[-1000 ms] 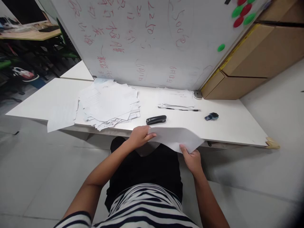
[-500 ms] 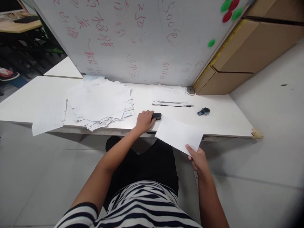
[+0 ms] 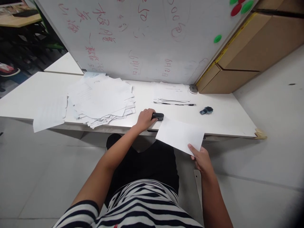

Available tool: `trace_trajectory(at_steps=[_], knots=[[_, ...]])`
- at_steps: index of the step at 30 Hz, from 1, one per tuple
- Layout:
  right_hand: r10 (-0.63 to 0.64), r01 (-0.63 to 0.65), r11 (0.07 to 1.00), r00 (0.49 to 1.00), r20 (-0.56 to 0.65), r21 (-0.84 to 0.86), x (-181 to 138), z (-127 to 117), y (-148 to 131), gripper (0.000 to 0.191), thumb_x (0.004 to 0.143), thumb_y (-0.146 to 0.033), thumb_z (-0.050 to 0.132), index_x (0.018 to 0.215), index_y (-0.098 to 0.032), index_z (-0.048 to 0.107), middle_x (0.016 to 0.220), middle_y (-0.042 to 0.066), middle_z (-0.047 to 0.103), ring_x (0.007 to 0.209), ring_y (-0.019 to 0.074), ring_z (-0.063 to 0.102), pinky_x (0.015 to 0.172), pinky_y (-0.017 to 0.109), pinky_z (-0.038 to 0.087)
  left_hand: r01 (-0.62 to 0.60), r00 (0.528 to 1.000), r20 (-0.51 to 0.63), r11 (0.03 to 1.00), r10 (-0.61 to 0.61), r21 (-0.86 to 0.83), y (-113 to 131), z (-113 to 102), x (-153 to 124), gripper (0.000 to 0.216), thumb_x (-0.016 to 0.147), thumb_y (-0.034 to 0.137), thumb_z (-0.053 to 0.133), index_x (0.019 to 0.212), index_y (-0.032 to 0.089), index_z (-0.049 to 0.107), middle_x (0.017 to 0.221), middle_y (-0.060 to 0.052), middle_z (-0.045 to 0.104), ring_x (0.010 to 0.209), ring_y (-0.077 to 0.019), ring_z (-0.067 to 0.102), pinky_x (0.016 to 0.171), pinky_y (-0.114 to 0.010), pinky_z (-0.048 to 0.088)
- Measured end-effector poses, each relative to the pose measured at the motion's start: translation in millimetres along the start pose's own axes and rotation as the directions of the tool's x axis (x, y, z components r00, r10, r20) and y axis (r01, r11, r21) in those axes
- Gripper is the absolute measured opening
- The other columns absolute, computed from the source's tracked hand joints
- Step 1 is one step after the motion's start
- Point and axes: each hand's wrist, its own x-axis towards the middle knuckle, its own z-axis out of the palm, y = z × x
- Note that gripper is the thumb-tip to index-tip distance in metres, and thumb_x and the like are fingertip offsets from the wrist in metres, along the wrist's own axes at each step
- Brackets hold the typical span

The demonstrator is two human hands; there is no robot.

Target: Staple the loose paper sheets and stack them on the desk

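Note:
My left hand [image 3: 144,118] lies closed over a black stapler [image 3: 158,116] on the white table [image 3: 228,122], near the front edge. My right hand [image 3: 201,158] pinches the near corner of a white sheet of paper [image 3: 180,134] that hangs partly over the table's front edge. The sheet's far corner lies close to the stapler's right end.
A messy pile of papers [image 3: 104,99] covers the table's left half, with one loose sheet [image 3: 49,114] overhanging the edge. A small stack of papers with a pen [image 3: 174,96] and a small dark object [image 3: 206,110] lie to the right. A whiteboard [image 3: 142,38] stands behind; cardboard boxes [image 3: 249,53] sit at right.
My left hand let go of the sheet and moved forward onto the stapler. My right hand alone keeps the sheet, now flatter.

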Motion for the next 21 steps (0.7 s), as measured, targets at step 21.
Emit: trace_trajectory(at_steps=[21], knots=[[-0.017,0.025,0.992,0.997,0.070,-0.121,4.6,8.8,-14.1,0.040,0.060,-0.047,0.081,0.071,-0.013,0.062,0.056,-0.001,0.056,0.040,0.0060,0.036,0.033,0.022,0.028,-0.102,0.993,0.038,0.984,0.109,-0.147,-9.1,-10.0,-4.4,0.033,0.086,0.025,0.056,0.116,0.022,0.045,0.106,-0.006,0.059,0.096,-0.0236,0.052,0.081,-0.036,0.042]])
